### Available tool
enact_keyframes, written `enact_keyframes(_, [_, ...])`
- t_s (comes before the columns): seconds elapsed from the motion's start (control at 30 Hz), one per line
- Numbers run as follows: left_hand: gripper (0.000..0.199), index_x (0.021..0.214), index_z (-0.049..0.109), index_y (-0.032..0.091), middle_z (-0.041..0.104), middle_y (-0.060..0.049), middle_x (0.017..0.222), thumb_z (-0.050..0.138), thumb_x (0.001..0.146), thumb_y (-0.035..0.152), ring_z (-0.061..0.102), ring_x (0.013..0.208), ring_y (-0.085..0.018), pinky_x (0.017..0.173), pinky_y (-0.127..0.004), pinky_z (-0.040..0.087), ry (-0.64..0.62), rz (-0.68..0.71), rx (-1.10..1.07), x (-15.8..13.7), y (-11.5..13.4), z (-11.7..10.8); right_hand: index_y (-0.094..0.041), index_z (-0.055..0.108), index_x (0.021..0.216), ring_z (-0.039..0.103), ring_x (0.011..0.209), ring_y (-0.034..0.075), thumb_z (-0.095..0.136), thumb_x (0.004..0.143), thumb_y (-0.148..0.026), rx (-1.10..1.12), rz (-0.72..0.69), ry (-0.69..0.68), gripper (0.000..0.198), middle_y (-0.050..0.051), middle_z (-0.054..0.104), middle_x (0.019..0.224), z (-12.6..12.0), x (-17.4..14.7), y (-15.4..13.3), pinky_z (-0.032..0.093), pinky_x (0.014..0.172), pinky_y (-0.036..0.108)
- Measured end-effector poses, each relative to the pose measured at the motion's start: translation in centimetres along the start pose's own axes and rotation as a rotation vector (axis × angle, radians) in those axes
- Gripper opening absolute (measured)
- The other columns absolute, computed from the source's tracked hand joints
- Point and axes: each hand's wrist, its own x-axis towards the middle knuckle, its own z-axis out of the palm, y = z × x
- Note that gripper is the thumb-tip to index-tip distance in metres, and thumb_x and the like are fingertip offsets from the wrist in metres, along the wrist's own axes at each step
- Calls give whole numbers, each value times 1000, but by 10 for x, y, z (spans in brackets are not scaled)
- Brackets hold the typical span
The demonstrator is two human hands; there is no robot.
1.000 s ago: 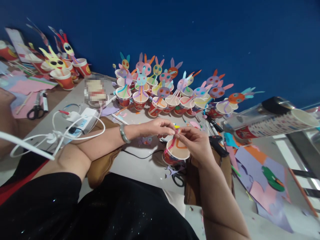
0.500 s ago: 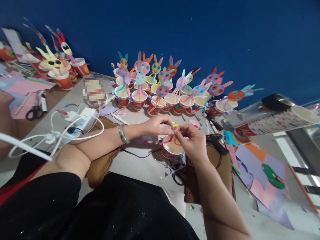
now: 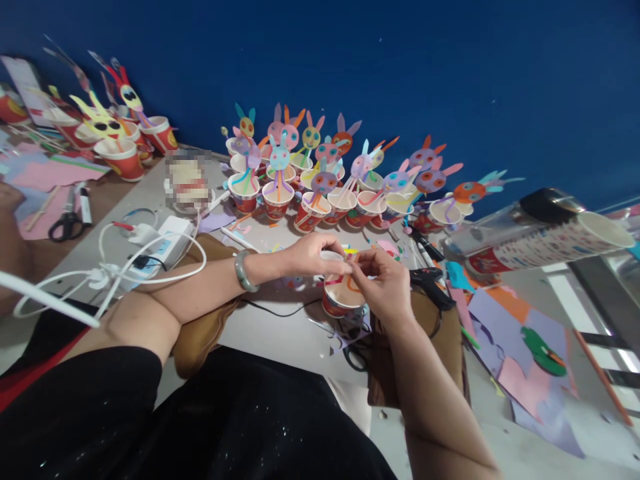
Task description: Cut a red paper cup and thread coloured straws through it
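Note:
Low over a red paper cup, my left hand and my right hand meet, fingertips almost touching. Both hands are closed in a pinch at the upper end of a narrow red paper strip that rises from the cup. The exact grip is partly hidden by the fingers. Something pale and rounded shows inside the curl of my left hand; I cannot make out what it is. An orange strip also lies within the cup. Scissors rest on the table just in front of it.
Several cups with paper rabbit heads stand along the blue wall. A black glue gun lies right of my hand, beside a stack of cups and coloured paper. A power strip with white cables is at left.
My hands stay together over the cup, with only small finger movements. The red strip's end that stuck out past the cup's left rim no longer shows there.

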Motion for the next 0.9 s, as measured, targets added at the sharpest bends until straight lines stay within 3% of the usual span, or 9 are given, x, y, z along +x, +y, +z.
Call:
enact_keyframes(0.2, [44,91,65,13,66,-3,89,83,67,46,60,85,-14,77,-27,46,-29,-26,-145,2,-6,2,-22,62,78,61,53,14,78,81,-56,39,41,3,37,1,68,63,0,1,-1,48,50,27])
enact_keyframes(0.63, [32,96,72,12,75,-7,101,77,70,30,66,93,-18,82,-27,50,-36,-38,-1,-5,8,-1,-23,58,76,53,48,11,74,84,-43,19,47,-7,27,-2,62,58,-2,1,2,41,45,24])
enact_keyframes(0.77, [30,94,71,12,74,-5,96,77,69,27,64,86,-14,74,-24,48,-36,-82,-84,-6,13,0,-22,58,75,55,50,12,76,82,-43,32,54,3,28,-1,63,59,-3,2,0,43,46,24])
enact_keyframes(0.9, [31,96,68,12,67,0,80,76,73,32,53,63,-7,58,-21,41,-34,-156,-226,-7,14,1,-22,60,77,58,53,13,79,80,-46,98,71,2,31,0,64,62,-3,3,1,45,48,25])
